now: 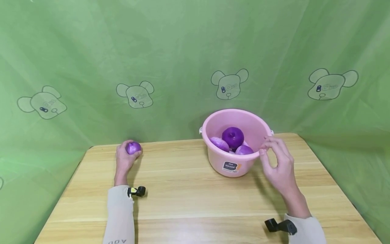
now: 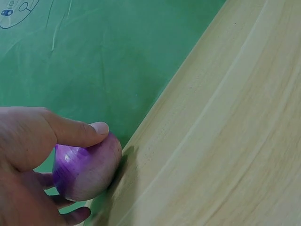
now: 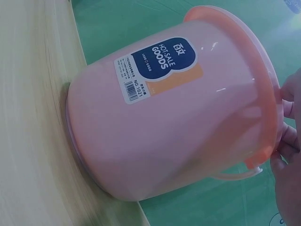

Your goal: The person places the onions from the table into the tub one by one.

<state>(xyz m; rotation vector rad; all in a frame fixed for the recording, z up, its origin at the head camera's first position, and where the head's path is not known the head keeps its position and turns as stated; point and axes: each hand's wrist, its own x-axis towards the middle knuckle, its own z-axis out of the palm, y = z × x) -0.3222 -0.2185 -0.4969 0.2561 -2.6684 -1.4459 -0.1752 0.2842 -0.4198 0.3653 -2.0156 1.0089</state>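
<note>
A purple onion (image 1: 134,148) is at the table's back left edge, gripped by my left hand (image 1: 124,161). In the left wrist view the thumb lies over the onion (image 2: 87,172) and the other fingers curl beneath it. On the right half of the table stands a pink bucket (image 1: 217,161), upright. My right hand (image 1: 280,167) pinches its rim at the right side between thumb and fingers. Inside the bucket lie several onions, among them a dark purple onion (image 1: 233,136) and a paler onion (image 1: 220,144). Part of the lower ones is hidden by the bucket's front wall.
The wooden table (image 1: 173,189) runs back to a green curtain (image 1: 176,61) printed with mouse-head drawings. A printed label (image 3: 160,66) is stuck on the bucket's side, and a white handle (image 3: 240,175) hangs from the rim. Each sleeve carries a small black camera mount.
</note>
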